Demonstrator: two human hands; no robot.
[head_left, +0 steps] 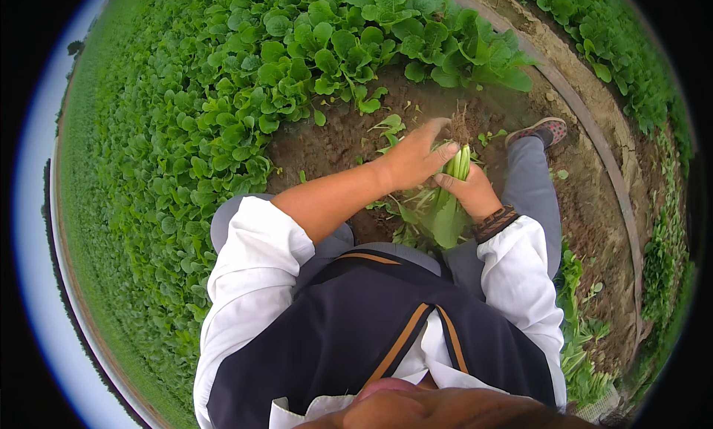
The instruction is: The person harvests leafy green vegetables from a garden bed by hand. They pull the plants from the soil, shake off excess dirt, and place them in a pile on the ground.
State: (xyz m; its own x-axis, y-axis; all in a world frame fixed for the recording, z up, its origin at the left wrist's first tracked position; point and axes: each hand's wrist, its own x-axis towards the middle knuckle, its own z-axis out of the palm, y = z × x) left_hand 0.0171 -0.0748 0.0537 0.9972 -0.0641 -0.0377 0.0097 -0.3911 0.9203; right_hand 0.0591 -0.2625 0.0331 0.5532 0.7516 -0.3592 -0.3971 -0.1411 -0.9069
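A bunch of leafy green plants (450, 214) hangs with its leaves down and its pale stems up, in front of my body. My right hand (472, 191) is closed around the stems. At the top of the bunch, my left hand (424, 155) has its thumb against the stems and its fingers beside the thin brown roots (460, 126); whether it grips them I cannot tell. Loose leaves (392, 124) lie on the brown soil (312, 150) beyond and below my hands.
Dense rows of leafy greens (223, 95) grow at the left and ahead. A flat strip, maybe a hose (599, 131), curves along the right past my shoe (548, 129). Pulled greens (579, 362) lie at the lower right by a pale woven crate or sack (604, 407).
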